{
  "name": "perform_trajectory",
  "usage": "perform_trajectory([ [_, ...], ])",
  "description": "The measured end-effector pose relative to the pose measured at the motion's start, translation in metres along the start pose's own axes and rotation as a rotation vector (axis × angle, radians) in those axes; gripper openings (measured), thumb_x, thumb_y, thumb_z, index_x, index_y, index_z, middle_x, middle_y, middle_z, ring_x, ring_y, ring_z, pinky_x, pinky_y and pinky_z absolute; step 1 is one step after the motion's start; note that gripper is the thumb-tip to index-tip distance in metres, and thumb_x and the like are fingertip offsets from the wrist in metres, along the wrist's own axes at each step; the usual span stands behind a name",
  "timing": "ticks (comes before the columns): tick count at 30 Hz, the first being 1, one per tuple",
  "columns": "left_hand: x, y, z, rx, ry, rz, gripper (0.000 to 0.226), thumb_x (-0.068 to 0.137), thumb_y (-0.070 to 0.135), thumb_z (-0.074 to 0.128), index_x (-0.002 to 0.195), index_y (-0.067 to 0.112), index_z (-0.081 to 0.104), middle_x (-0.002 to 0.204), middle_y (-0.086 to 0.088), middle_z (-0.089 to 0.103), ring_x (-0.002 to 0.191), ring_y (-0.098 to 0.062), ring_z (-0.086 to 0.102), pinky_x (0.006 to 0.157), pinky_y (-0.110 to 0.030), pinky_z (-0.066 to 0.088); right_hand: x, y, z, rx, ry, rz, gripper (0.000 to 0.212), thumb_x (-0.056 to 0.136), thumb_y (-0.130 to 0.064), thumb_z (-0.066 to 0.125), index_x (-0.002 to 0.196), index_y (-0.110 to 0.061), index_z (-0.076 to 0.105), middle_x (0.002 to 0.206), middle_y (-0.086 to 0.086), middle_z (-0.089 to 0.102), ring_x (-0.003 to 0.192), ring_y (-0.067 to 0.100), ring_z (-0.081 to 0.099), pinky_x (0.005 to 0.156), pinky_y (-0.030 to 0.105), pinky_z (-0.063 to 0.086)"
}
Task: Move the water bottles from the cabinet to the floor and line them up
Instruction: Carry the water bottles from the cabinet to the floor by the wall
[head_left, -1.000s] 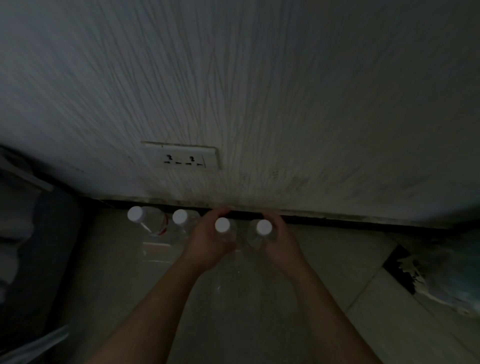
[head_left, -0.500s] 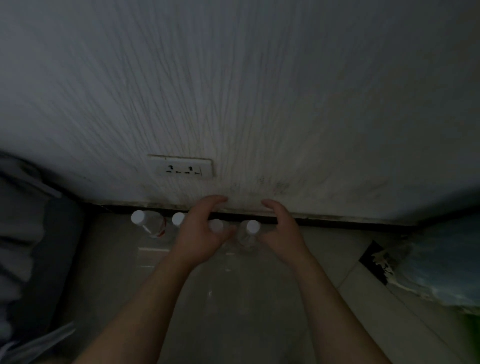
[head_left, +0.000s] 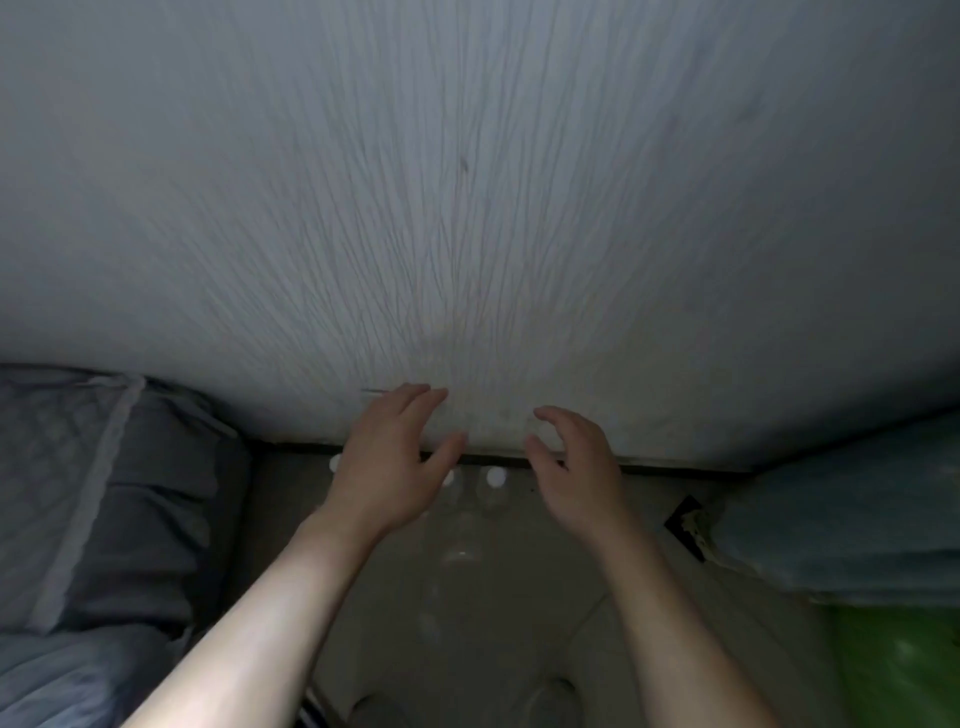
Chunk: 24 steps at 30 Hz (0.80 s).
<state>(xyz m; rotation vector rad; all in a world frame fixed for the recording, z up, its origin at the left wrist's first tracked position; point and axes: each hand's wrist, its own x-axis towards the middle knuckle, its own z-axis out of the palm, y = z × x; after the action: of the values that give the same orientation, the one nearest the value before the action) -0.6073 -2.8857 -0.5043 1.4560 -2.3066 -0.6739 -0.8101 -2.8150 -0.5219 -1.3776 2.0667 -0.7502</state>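
Bottles (head_left: 495, 477) dim, partly behind left hand (head_left: 385, 467)

Matt, pale wall (head_left: 467, 182), rough-looking with fine streaks. Clear, thin plastic in the water bottles (head_left: 493, 501), topped with opaque white plastic caps (head_left: 495, 476). Smooth floor tiles (head_left: 519, 597) with a dull sheen. Soft, creased grey cloth (head_left: 130, 493) on the left, matt; bluish cloth (head_left: 841, 519) on the right. Slightly glossy green surface (head_left: 904, 670), too blurred to name.
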Motion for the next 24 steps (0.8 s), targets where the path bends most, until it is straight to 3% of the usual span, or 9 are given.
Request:
perform_trajectory([
  [3, -0.001, 0.034, -0.050, -0.001, -0.041, -0.012, 0.068, 0.084, 0.060, 0.037, 0.136, 0.018, 0.054, 0.140, -0.004, 0.052, 0.131, -0.022, 0.043, 0.107, -0.029, 0.030, -0.010, -0.039, -0.038, -0.010, 0.008, 0.033, 0.034, 0.099, -0.032, 0.049, 0.127, -0.015, 0.061, 0.132, 0.002, 0.059, 0.126, 0.020, 0.047, 0.099, 0.019, 0.028],
  [7, -0.002, 0.073, -0.110, 0.035, -0.082, -0.021, 0.066, 0.086, 0.056, 0.029, 0.135, 0.020, 0.054, 0.142, -0.005, 0.050, 0.131, -0.026, 0.043, 0.108, -0.036, 0.035, -0.028, -0.095, -0.089, -0.062, -0.028, 0.022, 0.055, 0.092, -0.041, 0.033, 0.129, -0.011, 0.059, 0.134, 0.007, 0.059, 0.127, 0.025, 0.049, 0.107, 0.030, 0.033],
  [12, -0.008, 0.129, -0.186, 0.094, -0.111, -0.023, 0.056, 0.092, 0.047, 0.028, 0.134, 0.020, 0.054, 0.144, -0.005, 0.048, 0.134, -0.025, 0.041, 0.109, -0.038, 0.036, -0.061, -0.167, -0.155, -0.151, 0.009, -0.062, 0.048, 0.093, -0.036, 0.038, 0.124, -0.008, 0.062, 0.127, 0.008, 0.064, 0.119, 0.028, 0.054, 0.104, 0.034, 0.037],
  [17, -0.022, 0.185, -0.258, 0.092, -0.101, 0.011, 0.054, 0.093, 0.041, 0.032, 0.135, 0.016, 0.054, 0.144, -0.008, 0.049, 0.137, -0.025, 0.039, 0.114, -0.040, 0.028, -0.092, -0.229, -0.219, -0.202, 0.008, -0.018, 0.048, 0.099, -0.037, 0.036, 0.140, -0.017, 0.050, 0.147, -0.002, 0.048, 0.141, 0.021, 0.034, 0.118, 0.037, 0.024],
  [24, -0.039, 0.249, -0.342, 0.093, -0.103, 0.013, 0.057, 0.092, 0.043, 0.030, 0.141, 0.020, 0.047, 0.150, -0.003, 0.041, 0.142, -0.019, 0.030, 0.116, -0.042, 0.025, -0.126, -0.296, -0.300, -0.239, 0.027, -0.007, 0.053, 0.097, -0.041, 0.034, 0.145, -0.019, 0.043, 0.152, -0.003, 0.041, 0.145, 0.021, 0.027, 0.119, 0.042, 0.021],
])
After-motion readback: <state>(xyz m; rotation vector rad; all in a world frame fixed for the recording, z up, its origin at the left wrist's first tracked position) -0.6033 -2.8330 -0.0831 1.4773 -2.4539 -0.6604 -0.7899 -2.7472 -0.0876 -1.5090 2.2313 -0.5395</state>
